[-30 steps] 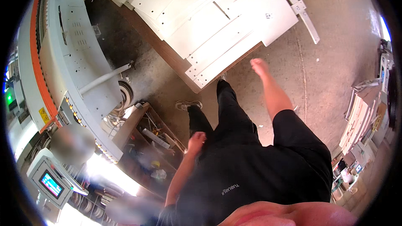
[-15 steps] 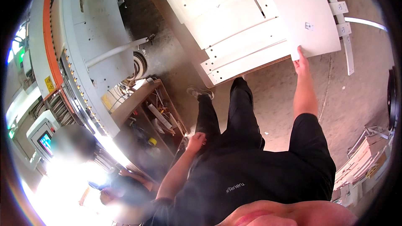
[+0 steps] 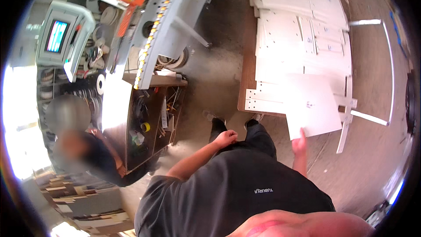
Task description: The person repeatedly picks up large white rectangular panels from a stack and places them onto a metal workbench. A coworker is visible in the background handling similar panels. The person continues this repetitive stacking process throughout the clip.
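My right hand (image 3: 299, 142) grips the near edge of a square white panel (image 3: 312, 109), thumb on its upper face. A small label sits near the panel's middle. The panel overlaps the near right part of a stack of white boards (image 3: 280, 44); whether it rests on them or hovers just above, I cannot tell. My left hand (image 3: 226, 138) is in front of my waist, fingers curled closed, with nothing visible in them.
Narrow white strips (image 3: 344, 134) stick out beyond the stack's right side, near a white frame (image 3: 391, 74) on the floor. At left stand a long machine (image 3: 171, 30), its control screen (image 3: 57, 36) and an open wooden cabinet (image 3: 151, 123). Another person (image 3: 96, 153) works beside the cabinet.
The view has turned, bringing more of the control screen and the other person into sight. My right hand, still gripping the panel, appears closer to my body. My left hand stays closed near my waist.
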`<state>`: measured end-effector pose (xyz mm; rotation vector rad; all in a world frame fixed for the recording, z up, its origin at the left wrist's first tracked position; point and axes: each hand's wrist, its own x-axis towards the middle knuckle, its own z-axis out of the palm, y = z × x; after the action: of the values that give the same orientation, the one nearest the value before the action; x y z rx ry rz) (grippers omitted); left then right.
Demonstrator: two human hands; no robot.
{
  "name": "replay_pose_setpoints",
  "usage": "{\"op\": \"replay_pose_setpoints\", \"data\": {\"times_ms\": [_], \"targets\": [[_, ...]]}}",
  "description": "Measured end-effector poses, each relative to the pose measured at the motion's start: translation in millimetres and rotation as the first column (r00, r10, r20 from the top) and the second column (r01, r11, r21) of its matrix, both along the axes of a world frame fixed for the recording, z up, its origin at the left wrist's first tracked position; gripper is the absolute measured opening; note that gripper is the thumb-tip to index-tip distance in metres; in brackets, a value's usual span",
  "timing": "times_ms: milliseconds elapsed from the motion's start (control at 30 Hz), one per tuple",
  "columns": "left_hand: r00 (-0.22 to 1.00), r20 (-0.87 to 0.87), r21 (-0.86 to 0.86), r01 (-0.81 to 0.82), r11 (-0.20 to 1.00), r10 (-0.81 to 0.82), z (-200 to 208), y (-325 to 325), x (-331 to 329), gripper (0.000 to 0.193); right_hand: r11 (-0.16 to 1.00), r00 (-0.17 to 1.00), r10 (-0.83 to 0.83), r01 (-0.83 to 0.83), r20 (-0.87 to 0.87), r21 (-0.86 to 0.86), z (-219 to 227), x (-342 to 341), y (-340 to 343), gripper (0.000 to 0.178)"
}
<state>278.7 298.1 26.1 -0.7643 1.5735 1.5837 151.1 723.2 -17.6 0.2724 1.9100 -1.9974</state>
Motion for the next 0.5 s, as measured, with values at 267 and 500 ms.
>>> {"op": "replay_pose_setpoints", "data": {"times_ms": [267, 500], "targets": [[0.765, -0.271, 0.591, -0.347, 0.728, 0.584, 102, -96, -28, 0.048, 0.888, 0.893, 0.248, -0.056, 0.375, -0.456, 146, 11, -213, 0.058], [0.369, -0.219, 0.784, -0.484, 0.388, 0.903, 138, -218, 37, 0.052, 0.729, 0.715, 0.672, -0.591, 0.194, -0.346, 165, 15, -399, 0.064]]}}
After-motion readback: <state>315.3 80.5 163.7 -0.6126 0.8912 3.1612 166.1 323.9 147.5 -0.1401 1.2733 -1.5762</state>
